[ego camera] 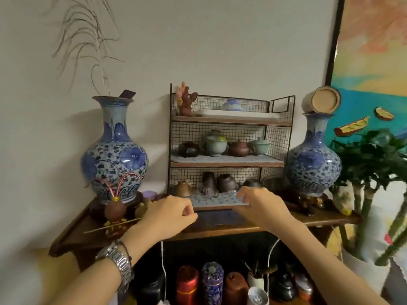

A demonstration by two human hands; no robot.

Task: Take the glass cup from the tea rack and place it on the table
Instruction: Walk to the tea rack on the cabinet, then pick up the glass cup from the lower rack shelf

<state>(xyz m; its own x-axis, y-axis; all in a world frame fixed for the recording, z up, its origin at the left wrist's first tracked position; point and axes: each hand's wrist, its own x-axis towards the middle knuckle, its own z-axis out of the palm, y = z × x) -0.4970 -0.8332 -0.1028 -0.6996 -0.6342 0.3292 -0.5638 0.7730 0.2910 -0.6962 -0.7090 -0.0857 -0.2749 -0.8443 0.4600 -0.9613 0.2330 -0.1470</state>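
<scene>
A black wire tea rack [229,123] with three shelves stands on a dark wooden table [220,227] against the wall. On its lowest shelf a small clear glass cup [207,191] sits among dark cups, hard to make out. My right hand [262,205] hovers at the front edge of that shelf, fingers spread and curled down, holding nothing; it is just right of the glass cup. My left hand [169,213], with a metal watch on its wrist, is loosely curled in front of the rack's lower left corner, empty.
Two large blue-and-white vases [115,150] [313,159] flank the rack. A small brown gourd ornament [115,211] stands at the table's left. Teapots fill the middle shelf. A green plant [374,172] is at right; tins and jars [212,282] stand below the table.
</scene>
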